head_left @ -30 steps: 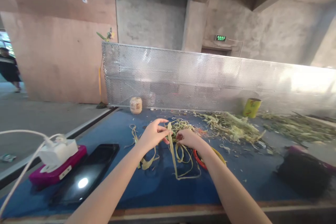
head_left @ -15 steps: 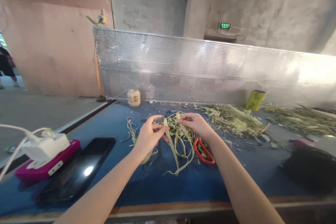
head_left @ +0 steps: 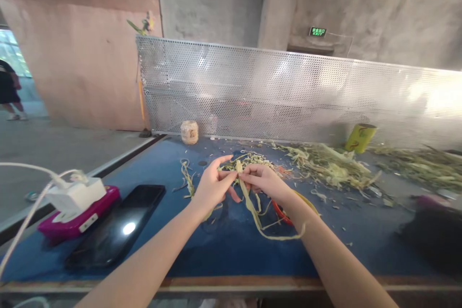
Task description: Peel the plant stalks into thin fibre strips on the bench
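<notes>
Pinching a dried leaf strip (head_left: 253,209) between my two hands, I have it over the middle of the tabletop (head_left: 231,260), its loose tail bending down toward the near edge and then curling right, in front of my right forearm. My left hand (head_left: 212,185) grips narrowly, thumb and a lower finger closed on the strip's upper end while the index finger sticks out free. My right hand (head_left: 265,180) meets it there, thumb and index fingertip pressed together on the same strip, the two sets of fingertips nearly touching.

Just beyond my hands, toward the far edge, lies a small pile of plant scraps (head_left: 252,158). A red loop (head_left: 281,212) shows partly behind my right forearm. More curled strips (head_left: 187,178) lie to the left of my left hand.

Near the left edge, a black smartphone (head_left: 119,226) lies flat beside a magenta power strip (head_left: 65,225) with a white charger (head_left: 77,197) on it. At the far edge, a pale squat roll (head_left: 189,132) stands toward the left corner; farther right, a yellow-green cylinder (head_left: 361,138) leans behind a heap of dried leaves (head_left: 330,168).
</notes>
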Motion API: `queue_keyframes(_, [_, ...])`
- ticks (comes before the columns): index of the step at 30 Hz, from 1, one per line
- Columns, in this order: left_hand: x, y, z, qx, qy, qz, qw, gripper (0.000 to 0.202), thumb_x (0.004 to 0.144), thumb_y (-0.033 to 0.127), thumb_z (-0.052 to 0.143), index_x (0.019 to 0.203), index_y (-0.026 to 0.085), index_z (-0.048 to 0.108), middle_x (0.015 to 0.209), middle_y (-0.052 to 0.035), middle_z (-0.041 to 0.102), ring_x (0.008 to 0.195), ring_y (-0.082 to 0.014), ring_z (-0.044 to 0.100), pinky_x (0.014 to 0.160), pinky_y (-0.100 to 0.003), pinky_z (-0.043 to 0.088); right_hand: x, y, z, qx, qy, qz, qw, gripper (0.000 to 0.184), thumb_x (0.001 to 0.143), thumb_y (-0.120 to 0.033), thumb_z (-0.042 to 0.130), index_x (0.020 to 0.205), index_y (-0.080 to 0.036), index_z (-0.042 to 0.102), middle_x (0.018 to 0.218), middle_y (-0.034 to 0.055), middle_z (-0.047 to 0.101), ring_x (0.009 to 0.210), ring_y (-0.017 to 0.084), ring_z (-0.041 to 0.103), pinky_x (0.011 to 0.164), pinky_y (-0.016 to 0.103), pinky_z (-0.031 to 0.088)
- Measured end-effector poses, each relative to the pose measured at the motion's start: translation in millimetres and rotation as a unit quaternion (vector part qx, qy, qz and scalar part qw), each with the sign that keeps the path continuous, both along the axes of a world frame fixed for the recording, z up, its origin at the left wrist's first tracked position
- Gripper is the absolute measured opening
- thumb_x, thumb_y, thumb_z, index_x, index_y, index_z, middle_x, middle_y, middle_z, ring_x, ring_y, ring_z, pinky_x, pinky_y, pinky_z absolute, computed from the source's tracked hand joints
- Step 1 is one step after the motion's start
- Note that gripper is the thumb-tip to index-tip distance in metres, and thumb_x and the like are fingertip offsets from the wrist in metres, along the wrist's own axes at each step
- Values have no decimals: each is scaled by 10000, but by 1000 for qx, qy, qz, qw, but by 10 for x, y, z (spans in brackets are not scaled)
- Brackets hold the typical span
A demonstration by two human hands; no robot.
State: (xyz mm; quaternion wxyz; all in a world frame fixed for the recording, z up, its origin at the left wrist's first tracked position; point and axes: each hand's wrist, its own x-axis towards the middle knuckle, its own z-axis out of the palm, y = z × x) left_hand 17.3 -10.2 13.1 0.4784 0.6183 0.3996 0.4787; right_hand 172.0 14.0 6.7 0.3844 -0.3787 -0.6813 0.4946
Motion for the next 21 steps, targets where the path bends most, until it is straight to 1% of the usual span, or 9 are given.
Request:
queue_keyframes(3, [-7,-25,11,13,9,1,1000,485,772,322,504,1212,215,332,770,-56,637,399,-134,586,296,-175,234,17,0,11,10,-9,-2,1000,325,670,-447,598,610,-158,461,471,-71,419,395,28,317,399,174,228])
queue_keyframes(8, [-37,-30,-23,44,34,11,998,501,767,319,516,1224,235,329,788,-43,653,404,-124,582,334,-198,297,27,-20,10,94,-76,-11,993,285,713,-417,559,618,-156,497,481,-61,407,434,47,358,427,187,265])
queue_keyframes(12, [-49,-13,-55,74,44,16,996,492,771,303,510,1227,229,340,716,-22,656,401,-127,578,359,-210,330,23,-43,20,109,-125,-21,986,311,716,-436,542,584,-163,469,472,-65,379,420,48,330,417,193,249])
queue_keyframes(14, [-46,-12,-64,86,45,13,995,498,768,299,514,1229,223,340,664,-8,649,392,-126,571,361,-209,330,27,-45,26,126,-137,-43,981,333,719,-454,530,570,-166,455,476,-63,375,427,53,336,423,197,258])
queue_keyframes(15, [-42,-14,-67,88,46,9,995,503,766,302,518,1229,221,338,646,-3,645,386,-124,567,360,-207,328,31,-42,29,140,-131,-60,980,325,718,-454,531,585,-167,460,495,-57,396,444,59,364,435,199,280])
queue_keyframes(17, [-33,-19,-75,87,44,-4,995,511,764,317,522,1230,224,333,640,3,644,377,-118,560,362,-206,331,38,-33,31,161,-101,-81,978,269,714,-431,547,673,-170,497,576,-33,480,513,81,450,486,208,349])
queue_keyframes(19, [-24,-23,-84,81,41,-16,996,513,764,327,522,1230,234,329,661,2,647,377,-113,558,368,-206,338,37,-24,32,169,-72,-79,980,229,707,-390,567,768,-173,528,675,-5,552,590,103,518,548,226,402])
queue_keyframes(21, [-17,-21,-95,73,37,-22,996,513,765,329,522,1231,243,325,680,0,647,378,-112,559,368,-208,342,27,-25,32,171,-67,-71,980,200,707,-364,573,767,-174,558,695,7,577,612,115,542,577,241,423])
